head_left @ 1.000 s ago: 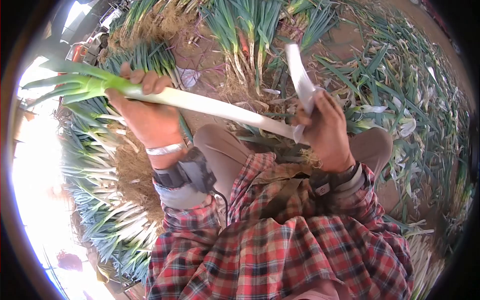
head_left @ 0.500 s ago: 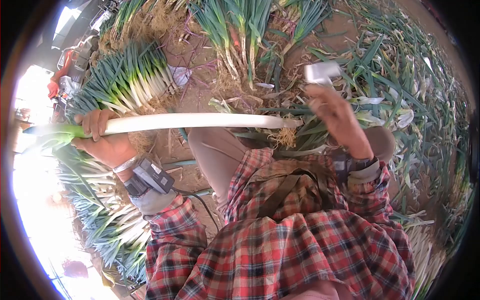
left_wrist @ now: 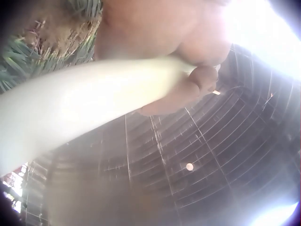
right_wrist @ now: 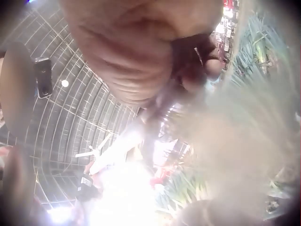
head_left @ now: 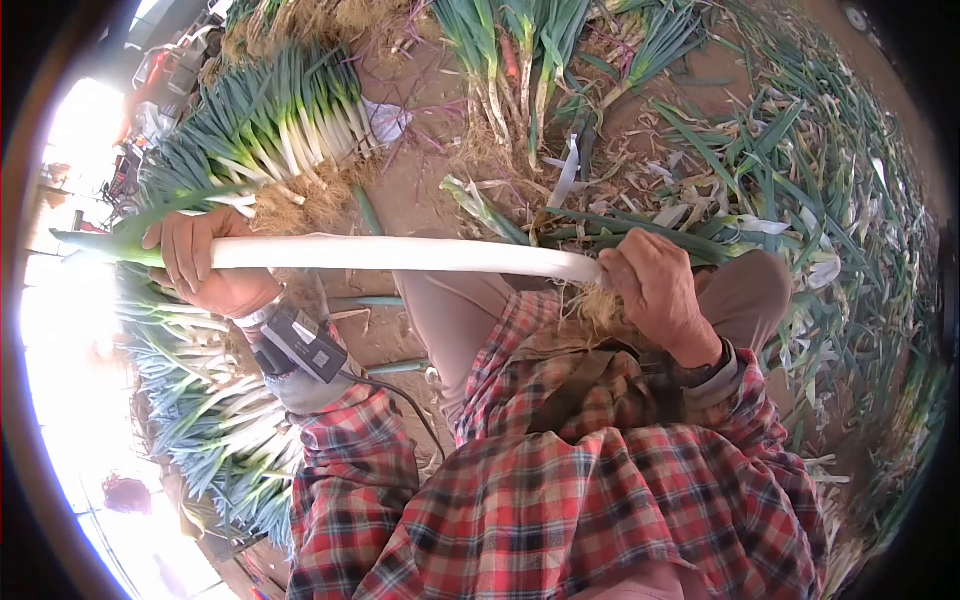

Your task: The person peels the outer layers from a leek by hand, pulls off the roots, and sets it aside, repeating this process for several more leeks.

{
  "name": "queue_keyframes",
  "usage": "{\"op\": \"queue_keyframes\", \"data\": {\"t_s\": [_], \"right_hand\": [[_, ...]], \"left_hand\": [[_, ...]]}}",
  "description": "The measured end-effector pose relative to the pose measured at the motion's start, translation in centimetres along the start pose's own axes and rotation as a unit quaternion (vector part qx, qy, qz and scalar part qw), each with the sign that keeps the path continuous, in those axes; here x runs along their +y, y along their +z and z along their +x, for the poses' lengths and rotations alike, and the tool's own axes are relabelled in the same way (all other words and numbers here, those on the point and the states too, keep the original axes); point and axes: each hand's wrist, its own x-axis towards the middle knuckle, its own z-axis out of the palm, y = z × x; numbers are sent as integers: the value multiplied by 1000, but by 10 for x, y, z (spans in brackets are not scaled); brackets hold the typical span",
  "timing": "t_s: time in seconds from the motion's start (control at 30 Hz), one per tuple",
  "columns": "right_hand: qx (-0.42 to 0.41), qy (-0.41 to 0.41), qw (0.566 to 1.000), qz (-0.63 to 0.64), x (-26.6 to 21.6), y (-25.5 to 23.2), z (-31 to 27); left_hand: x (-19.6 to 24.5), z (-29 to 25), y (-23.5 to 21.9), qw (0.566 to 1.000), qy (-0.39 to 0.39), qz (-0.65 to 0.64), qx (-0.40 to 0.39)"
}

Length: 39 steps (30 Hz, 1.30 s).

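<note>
A long green onion (head_left: 400, 253) with a smooth white shaft lies across the front of the body in the head view. My left hand (head_left: 205, 262) grips it near the green leaves (head_left: 105, 245), fingers curled over the top. At the other end my right hand (head_left: 660, 295) pinches the shaft just above the stringy roots (head_left: 597, 305). The left wrist view has the pale shaft (left_wrist: 80, 101) running from under the fingers and thumb. In the right wrist view the right hand (right_wrist: 141, 52) has curled fingers, with the shaft washed out by glare.
Rows of green onions (head_left: 300, 130) lie at the far left, with more bundles (head_left: 225, 425) beside the left arm. A bunch (head_left: 530, 60) stands ahead. Heaped leaf trimmings (head_left: 800, 190) cover the right side. A pale strip of peel (head_left: 568, 172) lies among scraps ahead.
My right hand flung a white strip of peel away to the front, then came back to the root end. My left hand has moved left and lower with the green onion, now nearly level.
</note>
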Motion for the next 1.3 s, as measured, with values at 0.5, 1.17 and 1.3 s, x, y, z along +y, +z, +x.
{"op": "queue_keyframes", "data": {"t_s": [0.5,1.17,1.3], "right_hand": [[13,-199,980,26,-39,42,25],[74,-80,975,195,-30,33,13],[70,-99,987,103,-21,30,5]], "left_hand": [[17,-10,3,997,-38,17,-62],[-6,-13,22,945,-88,236,208],[16,-26,-6,930,-119,238,254]]}}
